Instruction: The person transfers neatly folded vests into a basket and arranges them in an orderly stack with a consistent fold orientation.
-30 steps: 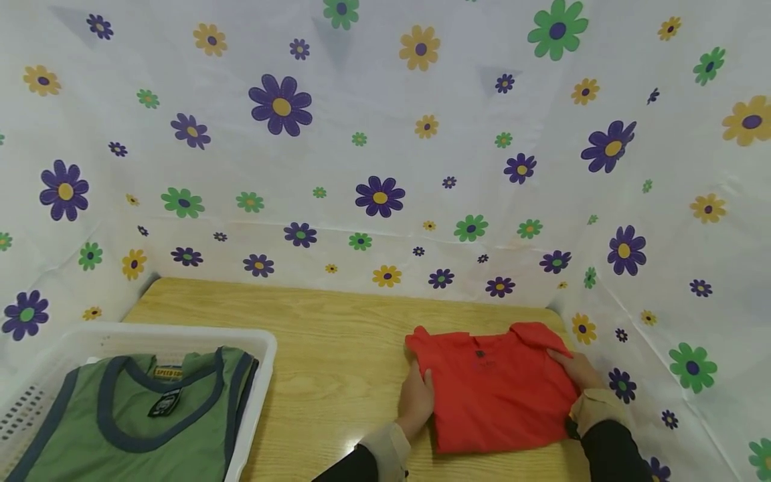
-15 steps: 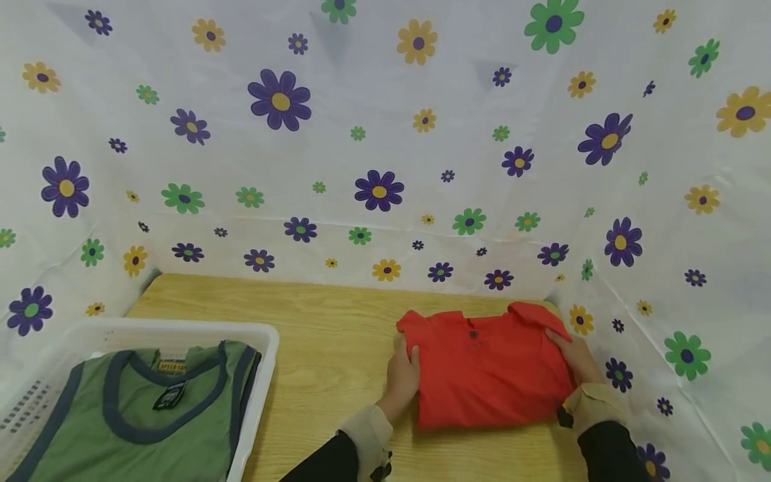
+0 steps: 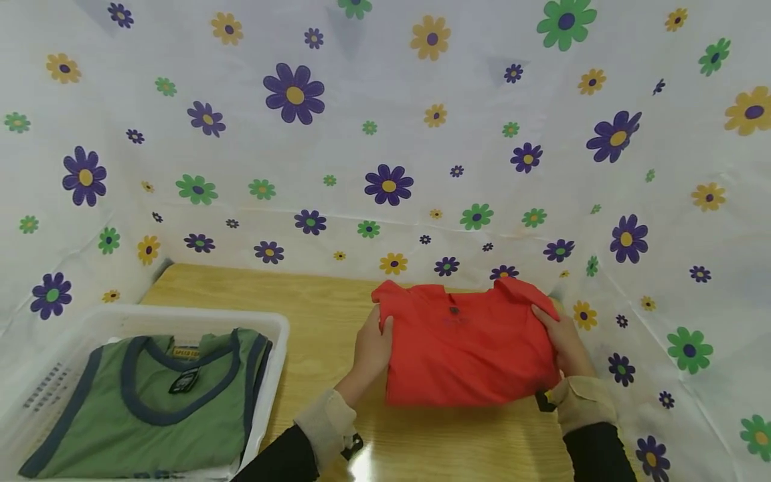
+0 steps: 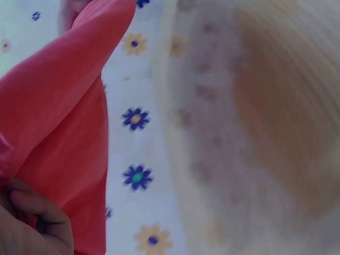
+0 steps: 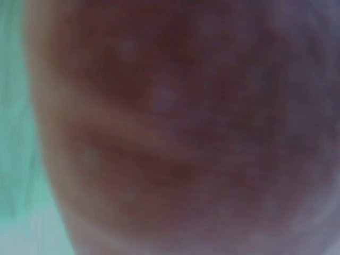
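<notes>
A folded red shirt [image 3: 470, 355], its collar on the far side, is held up over the right half of the wooden table. My left hand [image 3: 372, 345] grips its left edge, thumb on top and the other fingers mostly hidden behind the cloth. On the opposite edge, my right hand [image 3: 564, 340] holds the shirt the same way. The left wrist view shows the red cloth [image 4: 64, 143] hanging from curled fingers [image 4: 45, 207]. A dark blur fills most of the right wrist view, so the right fingers do not show there.
At the left stands a white plastic basket [image 3: 278, 348] with a folded green shirt [image 3: 205, 435] with blue trim on top. Wood-grain tabletop [image 3: 325, 294] lies between basket and red shirt. A flower-printed white sheet [image 3: 337, 147] encloses the back and sides.
Both hands have raised the red shirt off the table and carried it leftward. The head view has shifted slightly, and the basket appears a little further right.
</notes>
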Available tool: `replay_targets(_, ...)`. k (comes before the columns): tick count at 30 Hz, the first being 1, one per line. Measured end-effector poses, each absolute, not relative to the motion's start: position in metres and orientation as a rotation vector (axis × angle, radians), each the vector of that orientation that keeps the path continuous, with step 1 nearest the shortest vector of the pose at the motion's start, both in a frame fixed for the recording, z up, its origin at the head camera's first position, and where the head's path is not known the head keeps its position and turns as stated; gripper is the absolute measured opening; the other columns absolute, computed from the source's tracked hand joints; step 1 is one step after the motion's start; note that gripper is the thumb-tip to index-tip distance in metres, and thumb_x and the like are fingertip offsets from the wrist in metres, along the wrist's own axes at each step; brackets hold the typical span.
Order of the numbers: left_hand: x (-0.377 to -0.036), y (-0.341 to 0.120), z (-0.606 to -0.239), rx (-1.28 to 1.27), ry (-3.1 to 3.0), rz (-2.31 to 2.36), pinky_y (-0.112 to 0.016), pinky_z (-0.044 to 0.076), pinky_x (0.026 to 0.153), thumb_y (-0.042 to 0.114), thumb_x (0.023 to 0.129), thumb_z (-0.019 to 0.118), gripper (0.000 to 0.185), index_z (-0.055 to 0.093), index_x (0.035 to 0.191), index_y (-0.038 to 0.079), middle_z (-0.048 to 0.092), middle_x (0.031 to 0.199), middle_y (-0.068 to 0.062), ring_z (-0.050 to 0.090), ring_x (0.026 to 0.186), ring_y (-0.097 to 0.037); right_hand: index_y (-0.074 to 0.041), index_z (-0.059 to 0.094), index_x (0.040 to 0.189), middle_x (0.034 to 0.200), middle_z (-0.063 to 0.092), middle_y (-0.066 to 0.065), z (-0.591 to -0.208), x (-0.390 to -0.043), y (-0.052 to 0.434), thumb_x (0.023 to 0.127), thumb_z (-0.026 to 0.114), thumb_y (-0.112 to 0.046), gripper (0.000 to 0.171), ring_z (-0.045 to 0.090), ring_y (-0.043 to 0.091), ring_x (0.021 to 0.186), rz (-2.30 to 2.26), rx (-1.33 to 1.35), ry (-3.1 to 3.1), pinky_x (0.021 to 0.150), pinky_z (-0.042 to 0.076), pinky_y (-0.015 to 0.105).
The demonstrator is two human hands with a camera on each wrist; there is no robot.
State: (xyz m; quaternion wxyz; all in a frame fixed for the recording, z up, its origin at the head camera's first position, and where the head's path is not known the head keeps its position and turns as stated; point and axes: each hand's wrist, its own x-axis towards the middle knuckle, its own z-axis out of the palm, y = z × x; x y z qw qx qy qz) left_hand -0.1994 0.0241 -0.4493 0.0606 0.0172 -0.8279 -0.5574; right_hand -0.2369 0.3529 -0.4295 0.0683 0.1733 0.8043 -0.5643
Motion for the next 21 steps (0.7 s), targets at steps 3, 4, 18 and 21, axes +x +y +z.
replay_targets(3,-0.198,0.005,-0.436,0.053,-2.539,-1.652,-0.045,0.05,0.085,0.015,0.099,0.046,0.034,0.048,0.131,0.004,0.063,0.117,-0.018,0.061,0.102,-0.032,0.0,0.043,0.13,0.089,0.056,-0.013,-0.42,-0.235,0.334,0.091,0.053,-0.05,0.064,0.052,0.003,0.084,-1.76,0.525,2.421,0.08,0.044,0.02)
replay_targets(4,-0.198,-0.001,-0.432,0.055,-2.554,-1.639,-0.045,0.05,0.086,0.016,0.099,0.045,0.035,0.047,0.132,0.004,0.062,0.118,-0.018,0.061,0.103,-0.032,-0.001,0.045,0.125,0.081,0.054,-0.017,-0.417,-0.234,0.328,0.09,0.054,-0.049,0.06,0.052,0.001,0.077,-1.775,0.529,2.416,0.074,0.045,0.018)
replay_targets(18,-0.172,-0.097,-0.391,0.095,-2.609,-1.645,-0.04,0.054,0.076,0.015,0.099,0.045,0.038,0.043,0.135,0.004,0.061,0.114,-0.022,0.064,0.096,-0.032,0.001,0.049,0.116,0.074,0.055,-0.013,-0.415,-0.222,0.229,0.092,0.056,-0.04,0.049,0.053,0.004,0.072,-1.983,0.505,2.239,0.067,0.047,0.019)
replay_targets(21,-0.165,-0.119,-0.385,0.115,-2.611,-1.71,-0.037,0.054,0.075,0.016,0.1,0.043,0.04,0.039,0.138,0.004,0.059,0.116,-0.023,0.063,0.095,-0.031,0.002,0.05,0.116,0.074,0.056,-0.012,-0.416,-0.221,0.207,0.092,0.057,-0.038,0.047,0.054,0.005,0.072,-2.018,0.499,2.208,0.067,0.047,0.019)
